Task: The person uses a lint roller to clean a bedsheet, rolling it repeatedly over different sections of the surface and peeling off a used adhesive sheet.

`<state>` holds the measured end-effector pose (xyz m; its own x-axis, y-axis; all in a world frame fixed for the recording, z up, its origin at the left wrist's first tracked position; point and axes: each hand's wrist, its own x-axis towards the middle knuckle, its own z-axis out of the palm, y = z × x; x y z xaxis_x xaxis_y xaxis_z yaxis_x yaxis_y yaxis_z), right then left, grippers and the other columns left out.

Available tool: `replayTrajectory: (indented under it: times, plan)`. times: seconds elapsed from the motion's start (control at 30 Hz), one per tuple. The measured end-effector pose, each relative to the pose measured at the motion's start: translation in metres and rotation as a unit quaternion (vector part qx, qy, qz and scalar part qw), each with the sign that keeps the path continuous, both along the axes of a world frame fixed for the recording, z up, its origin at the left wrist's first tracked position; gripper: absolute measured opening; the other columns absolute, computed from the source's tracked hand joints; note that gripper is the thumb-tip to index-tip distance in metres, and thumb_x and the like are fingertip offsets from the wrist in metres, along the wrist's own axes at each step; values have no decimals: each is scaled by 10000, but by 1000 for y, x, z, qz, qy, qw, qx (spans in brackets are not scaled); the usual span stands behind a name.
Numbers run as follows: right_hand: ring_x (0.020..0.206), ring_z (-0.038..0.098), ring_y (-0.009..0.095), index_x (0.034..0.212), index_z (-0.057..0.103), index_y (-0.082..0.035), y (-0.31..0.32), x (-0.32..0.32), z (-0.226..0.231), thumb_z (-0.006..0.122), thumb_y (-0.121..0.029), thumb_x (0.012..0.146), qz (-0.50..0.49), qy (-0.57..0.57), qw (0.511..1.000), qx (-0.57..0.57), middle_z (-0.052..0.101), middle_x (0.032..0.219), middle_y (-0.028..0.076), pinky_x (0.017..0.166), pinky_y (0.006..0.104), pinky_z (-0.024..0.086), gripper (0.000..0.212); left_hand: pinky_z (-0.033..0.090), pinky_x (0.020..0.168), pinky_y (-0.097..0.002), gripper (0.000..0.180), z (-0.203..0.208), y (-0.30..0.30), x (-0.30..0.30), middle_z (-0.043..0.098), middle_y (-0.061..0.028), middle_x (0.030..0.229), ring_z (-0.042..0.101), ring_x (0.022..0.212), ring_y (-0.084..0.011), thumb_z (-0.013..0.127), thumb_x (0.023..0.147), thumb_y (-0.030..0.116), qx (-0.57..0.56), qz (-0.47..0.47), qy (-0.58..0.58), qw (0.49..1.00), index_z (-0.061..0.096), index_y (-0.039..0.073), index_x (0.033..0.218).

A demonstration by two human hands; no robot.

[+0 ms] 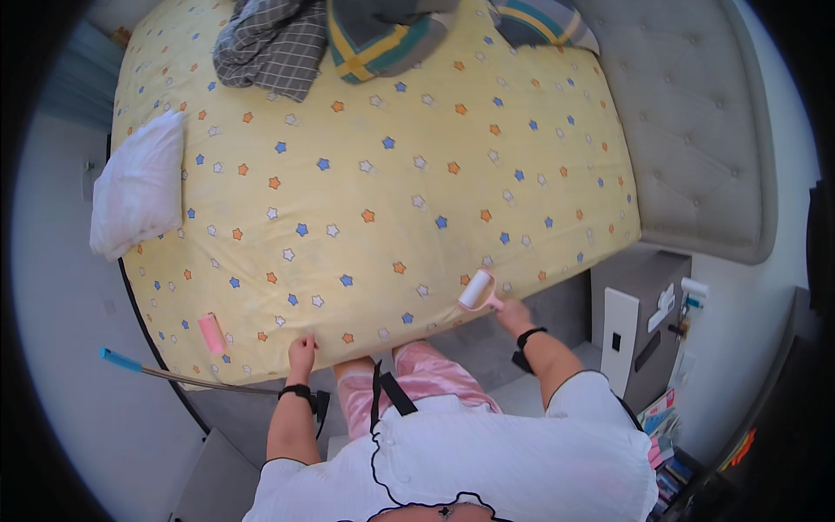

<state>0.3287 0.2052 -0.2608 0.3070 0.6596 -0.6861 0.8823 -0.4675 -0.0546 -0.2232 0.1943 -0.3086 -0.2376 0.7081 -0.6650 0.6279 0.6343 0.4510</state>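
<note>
A lint roller (pixel 476 290) with a white sticky roll and a pink frame is in my right hand (pixel 515 317), just above the near right edge of the bed. My fingers wrap its pink handle. My left hand (pixel 302 355) is closed at the near edge of the mattress, with nothing visible in it. Under both hands spreads a yellow fitted sheet (pixel 365 252) printed with orange, blue and white stars. A pink trough-shaped piece (pixel 210 334), which looks like a roller cover, lies on the sheet left of my left hand.
A white pillow (pixel 141 185) rests at the left edge. A grey checked cloth (pixel 271 48) and a patterned blanket (pixel 383 39) lie at the far side. A padded headboard (pixel 687 130) and a grey nightstand (pixel 645 309) stand right; a blue-tipped pole (pixel 122 359) is at lower left.
</note>
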Motion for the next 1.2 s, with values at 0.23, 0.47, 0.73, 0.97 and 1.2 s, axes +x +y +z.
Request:
replayTrajectory:
  times: [0.23, 0.47, 0.73, 0.97, 1.2]
  plan:
    - [723, 664, 313, 767, 679, -66, -8, 91, 10, 622, -155, 736, 204, -6, 979, 14, 670, 766, 150, 629, 412, 523, 110, 415, 531, -319, 448, 85, -92, 5, 543, -47, 505, 521, 507, -152, 538, 882, 378, -73, -11, 28, 997, 647, 41, 607]
    - [735, 681, 286, 773, 695, -103, 47, -118, -42, 581, -137, 765, 357, 157, 920, 34, 688, 800, 118, 551, 425, 510, 119, 379, 511, -286, 425, 132, -137, 31, 530, 4, 538, 472, 529, -95, 562, 898, 361, -139, 116, -29, 983, 640, 40, 630]
    - [762, 680, 230, 909, 705, -114, 114, -414, -13, 594, -218, 806, 457, 173, 869, -73, 696, 867, 50, 535, 427, 475, 184, 397, 539, -275, 409, 140, -114, 47, 531, -2, 550, 486, 555, -93, 561, 901, 352, -91, 188, -7, 978, 638, 42, 646]
    - [767, 653, 276, 900, 693, -161, 110, -211, -72, 504, -309, 895, 383, 211, 899, 30, 675, 852, 100, 672, 415, 486, 240, 379, 492, -269, 397, 132, -153, 23, 517, 4, 540, 465, 499, -100, 561, 899, 348, -89, 255, -43, 962, 641, 43, 658]
    - [741, 640, 329, 758, 673, -90, 97, 116, -16, 563, -244, 798, 273, -104, 956, 38, 659, 763, 143, 638, 426, 500, 194, 371, 416, -287, 362, 108, -218, 20, 495, -4, 529, 456, 437, -125, 557, 891, 328, -193, 294, -57, 934, 652, 49, 681]
